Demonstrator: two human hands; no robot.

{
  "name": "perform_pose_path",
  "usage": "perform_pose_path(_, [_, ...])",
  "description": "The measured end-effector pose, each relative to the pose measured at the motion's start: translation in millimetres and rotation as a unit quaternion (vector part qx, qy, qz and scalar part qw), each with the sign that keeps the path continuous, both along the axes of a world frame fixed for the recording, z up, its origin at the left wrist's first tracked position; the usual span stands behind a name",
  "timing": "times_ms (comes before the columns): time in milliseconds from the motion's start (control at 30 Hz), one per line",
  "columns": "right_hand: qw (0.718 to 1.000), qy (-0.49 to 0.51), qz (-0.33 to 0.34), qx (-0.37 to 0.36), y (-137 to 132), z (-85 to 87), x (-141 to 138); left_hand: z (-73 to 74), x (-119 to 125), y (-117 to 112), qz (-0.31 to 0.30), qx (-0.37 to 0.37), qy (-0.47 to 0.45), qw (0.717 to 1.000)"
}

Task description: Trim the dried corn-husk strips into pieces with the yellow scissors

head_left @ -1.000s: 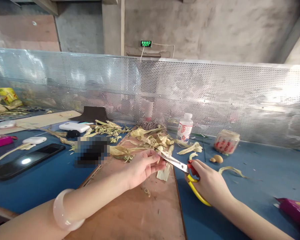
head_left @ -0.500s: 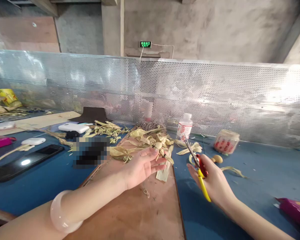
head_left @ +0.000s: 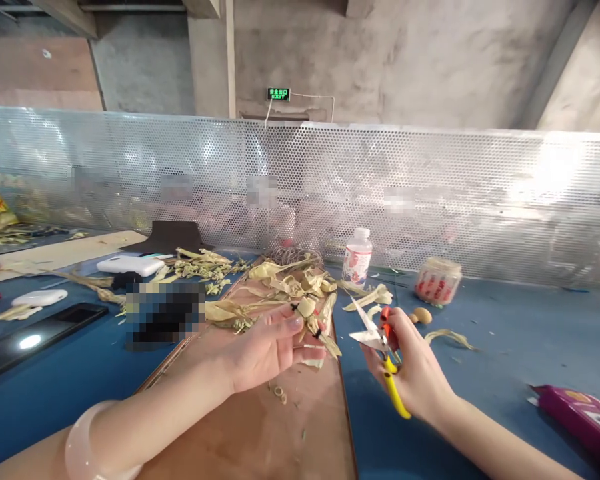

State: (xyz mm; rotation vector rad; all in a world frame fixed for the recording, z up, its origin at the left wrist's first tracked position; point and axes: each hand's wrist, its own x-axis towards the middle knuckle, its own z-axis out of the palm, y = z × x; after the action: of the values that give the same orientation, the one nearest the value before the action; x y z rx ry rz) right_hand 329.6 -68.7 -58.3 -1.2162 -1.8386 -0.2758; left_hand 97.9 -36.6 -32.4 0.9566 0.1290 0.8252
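My left hand (head_left: 273, 343) is closed on a small bundle of dried husk (head_left: 309, 313), pale tan and tied with dark bands. Its lower end fans out past my fingers toward the right. In my right hand (head_left: 415, 363) is a pair of scissors (head_left: 369, 333), with one red and one yellow handle. The scissor blades are spread apart and point left, a short gap from the bundle. Behind the left hand lies a heap of loose dried husks (head_left: 300, 280) on the brown board (head_left: 260, 433).
Right of the heap stand a white bottle (head_left: 357, 259) and a clear jar (head_left: 437, 281), with small round tan pieces (head_left: 422, 315) nearby. A purple packet (head_left: 580, 417) lies far right. Leftward are a phone (head_left: 45, 337) and a white device (head_left: 130, 265). Perforated metal panels (head_left: 430, 180) rise behind.
The scissor blades have spread from nearly closed to wide apart. The husk bundle is turned so more of it shows. The whole view has shifted slightly to the right.
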Motion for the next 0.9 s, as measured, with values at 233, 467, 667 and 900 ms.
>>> perform_pose_path(233, [0.999, 0.01, -0.012, -0.042, 1.8, -0.8, 0.7, -2.7, 0.8, 7.9, 0.066, -0.036, 0.012, 0.997])
perform_pose_path(467, [0.998, -0.018, -0.025, -0.05, 6.2, -5.9, 3.2, -7.0, 0.8, 12.8, 0.12, -0.061, 0.025, 0.991])
perform_pose_path(667, [0.997, -0.015, -0.078, -0.017, 16.4, -11.9, 6.6, -3.5, 1.7, 12.1, 0.163, -0.07, 0.07, 0.982])
perform_pose_path(900, [0.987, -0.021, -0.138, 0.079, 51.9, -40.2, 25.7, -9.7, 1.9, 3.9, 0.233, 0.153, 0.33, 0.902])
